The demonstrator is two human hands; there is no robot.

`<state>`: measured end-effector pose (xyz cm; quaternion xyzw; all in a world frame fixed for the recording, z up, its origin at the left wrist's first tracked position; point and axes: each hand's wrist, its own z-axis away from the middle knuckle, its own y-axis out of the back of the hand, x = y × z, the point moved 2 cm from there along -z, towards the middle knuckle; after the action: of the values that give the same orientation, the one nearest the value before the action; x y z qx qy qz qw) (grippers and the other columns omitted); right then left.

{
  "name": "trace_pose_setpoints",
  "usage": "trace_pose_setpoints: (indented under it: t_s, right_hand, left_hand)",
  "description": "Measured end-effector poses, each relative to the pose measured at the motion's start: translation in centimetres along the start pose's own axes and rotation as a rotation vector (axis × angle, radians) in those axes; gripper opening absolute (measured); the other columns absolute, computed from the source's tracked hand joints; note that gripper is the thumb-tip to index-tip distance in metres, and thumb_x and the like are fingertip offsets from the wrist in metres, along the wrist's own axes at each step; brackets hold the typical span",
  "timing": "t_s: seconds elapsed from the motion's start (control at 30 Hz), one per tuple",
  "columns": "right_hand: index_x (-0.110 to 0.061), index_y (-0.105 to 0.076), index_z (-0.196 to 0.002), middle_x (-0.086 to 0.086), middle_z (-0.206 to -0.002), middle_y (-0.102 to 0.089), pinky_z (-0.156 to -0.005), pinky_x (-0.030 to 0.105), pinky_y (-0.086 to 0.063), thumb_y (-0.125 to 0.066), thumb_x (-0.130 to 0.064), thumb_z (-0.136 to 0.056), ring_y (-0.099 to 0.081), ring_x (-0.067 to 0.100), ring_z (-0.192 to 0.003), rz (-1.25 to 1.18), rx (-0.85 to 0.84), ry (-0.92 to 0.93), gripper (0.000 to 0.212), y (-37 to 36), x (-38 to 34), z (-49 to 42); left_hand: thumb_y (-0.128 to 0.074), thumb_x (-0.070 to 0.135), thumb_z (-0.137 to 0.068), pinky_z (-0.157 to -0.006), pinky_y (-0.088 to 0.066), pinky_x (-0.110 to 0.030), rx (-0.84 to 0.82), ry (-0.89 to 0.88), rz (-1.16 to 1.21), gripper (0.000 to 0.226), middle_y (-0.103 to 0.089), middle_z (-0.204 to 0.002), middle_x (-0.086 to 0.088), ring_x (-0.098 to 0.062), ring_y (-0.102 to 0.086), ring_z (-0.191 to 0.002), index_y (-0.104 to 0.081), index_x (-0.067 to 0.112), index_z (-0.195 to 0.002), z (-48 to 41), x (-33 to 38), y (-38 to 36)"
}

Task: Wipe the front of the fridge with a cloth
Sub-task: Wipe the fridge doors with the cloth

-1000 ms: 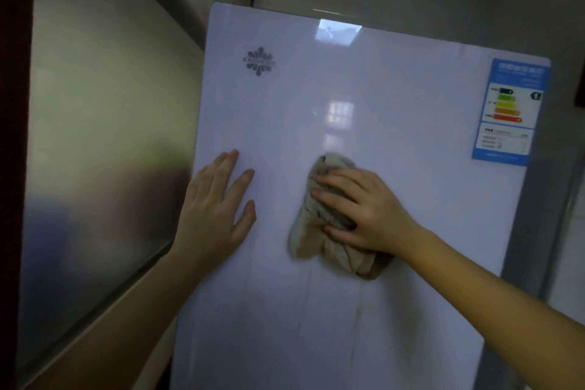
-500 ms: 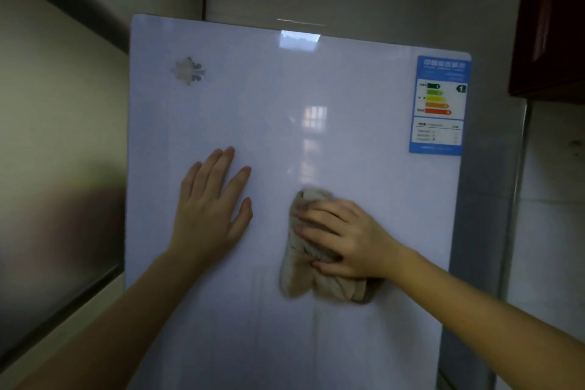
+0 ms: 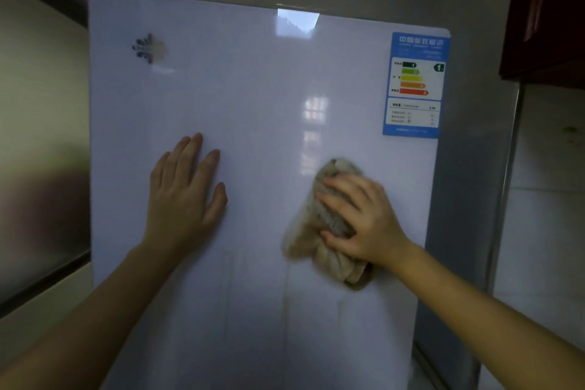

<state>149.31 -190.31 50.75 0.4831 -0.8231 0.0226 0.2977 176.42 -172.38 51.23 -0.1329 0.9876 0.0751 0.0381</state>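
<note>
Right hand [image 3: 364,218] on the cloth [image 3: 316,247], fingers bent over the bunched fabric, thumb hooked into it lower down, pressing it flat against the fridge [image 3: 253,98] front. Cloth is beige, crumpled, slightly motion-blurred; it sits on the right half of the door, about mid-height in view, sticking out above the fingers and hanging below the palm. Right forearm comes in from the bottom right.

Left hand [image 3: 183,196] flat on the door, well apart from the cloth, fingers straight and lightly fanned pointing up, thumb out to the right, holding nothing. Left forearm enters from the bottom left.

Door is white and glossy, with faint vertical streaks below the hands and bright window reflections near its top edge and middle. Blurred dark logo [image 3: 148,48] at the upper left of the door. Blue energy label [image 3: 414,85] with coloured bars at the upper right, above the cloth and not touching it.

Dark red cabinet [image 3: 544,9] at the top right, pale tiled wall [image 3: 544,215] below it. Grey fridge side visible just right of the door. Shiny blurred panel [image 3: 41,152] on the left.
</note>
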Motion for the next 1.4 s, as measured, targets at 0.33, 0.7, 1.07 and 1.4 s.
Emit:
trace_pose_setpoints:
  t_s: [0.33,0.7,1.07,1.4]
  right_hand:
    - [-0.013,-0.069,-0.129,0.011,-0.139,-0.061,-0.107,0.045,-0.040,-0.077,-0.045,-0.081,-0.053,0.032,-0.130,0.057,0.133,-0.258,0.058,2.6,3.9,0.2]
    - [-0.013,-0.070,-0.129,0.011,-0.139,-0.063,-0.104,0.047,-0.042,-0.075,-0.050,-0.081,-0.051,0.030,-0.130,0.080,0.046,-0.132,0.060,1.9,2.8,6.4]
    - [-0.013,-0.066,-0.131,0.012,-0.139,-0.058,-0.108,0.047,-0.038,-0.074,-0.048,-0.080,-0.047,0.032,-0.131,0.066,0.084,-0.282,0.062,3.2,4.5,3.8]
    - [-0.014,-0.067,-0.129,0.010,-0.137,-0.059,-0.107,0.045,-0.037,-0.071,-0.046,-0.081,-0.049,0.031,-0.130,0.099,0.112,-0.345,0.058,4.3,5.9,1.9]
  left_hand:
    - [-0.048,0.032,-0.096,-0.114,-0.034,-0.053,0.049,-0.055,-0.001,0.049,-0.044,-0.154,-0.023,-0.040,-0.043,-0.141,-0.059,0.006,-0.135,0.3,4.4,-1.6]
    - [-0.050,0.031,-0.095,-0.114,-0.032,-0.053,0.037,-0.055,-0.001,0.050,-0.042,-0.155,-0.023,-0.042,-0.041,-0.142,-0.057,0.006,-0.138,0.4,4.5,-1.6]
    - [-0.050,0.031,-0.095,-0.114,-0.033,-0.054,0.058,-0.037,0.017,0.050,-0.043,-0.155,-0.023,-0.042,-0.042,-0.142,-0.058,0.005,-0.137,0.5,4.7,-1.9]
    - [-0.048,0.032,-0.096,-0.114,-0.033,-0.052,0.022,-0.073,0.020,0.050,-0.042,-0.156,-0.021,-0.040,-0.041,-0.143,-0.058,0.007,-0.138,0.6,3.8,-1.7]
